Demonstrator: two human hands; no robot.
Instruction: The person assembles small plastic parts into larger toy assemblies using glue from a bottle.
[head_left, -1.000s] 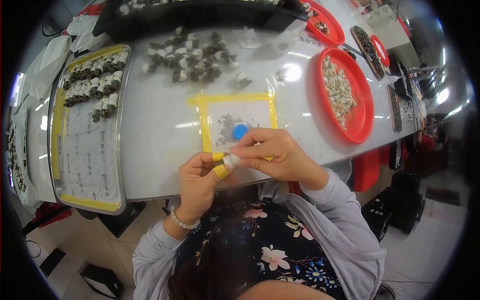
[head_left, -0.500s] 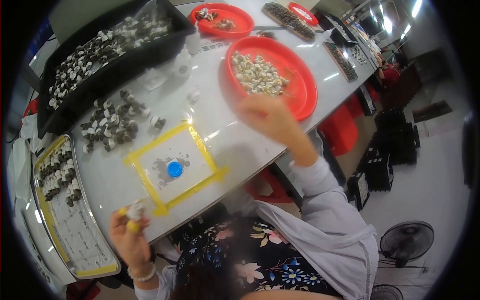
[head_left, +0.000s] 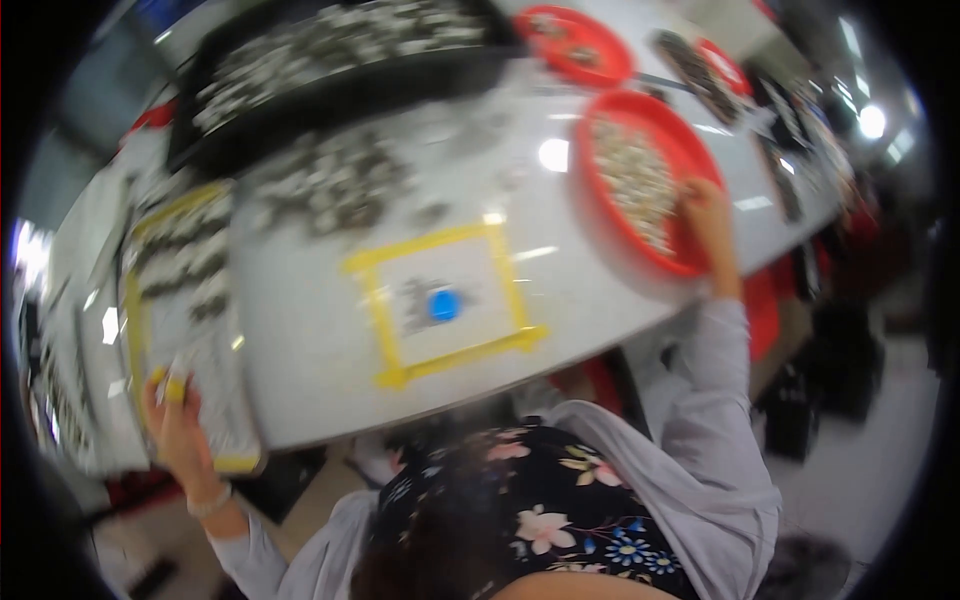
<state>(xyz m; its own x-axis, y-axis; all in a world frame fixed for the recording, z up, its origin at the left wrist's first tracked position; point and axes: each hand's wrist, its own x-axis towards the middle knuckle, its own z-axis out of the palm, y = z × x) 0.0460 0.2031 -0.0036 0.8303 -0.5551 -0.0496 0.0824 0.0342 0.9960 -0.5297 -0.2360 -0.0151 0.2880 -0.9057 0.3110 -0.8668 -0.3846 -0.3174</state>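
My left hand (head_left: 180, 430), with yellow covers on its fingertips, is over the near part of the shallow tray (head_left: 250, 464) at the left. Its fingers are closed on a small white piece (head_left: 180, 364), blurred by motion. Far to the right, my right hand (head_left: 708, 215) reaches over the near rim of a red round tray (head_left: 706, 160). Its fingers are bent down beside a heap of small cream pieces (head_left: 632, 180); the fingertips are hidden. Between my hands, a blue round cap (head_left: 443, 305) sits on a damp patch inside a yellow tape square (head_left: 440, 358).
Behind lies a loose pile of white-and-dark pieces (head_left: 335, 185), with a long black bin (head_left: 330, 95) of similar pieces beyond it. Rows of such pieces (head_left: 185, 260) stand in the left tray. Another red tray (head_left: 610, 65) is at the back.
My right hand has moved right, down to the heap in the red tray. The left hand has gone from the table edge to over the left tray. The whole view has shifted and blurred.
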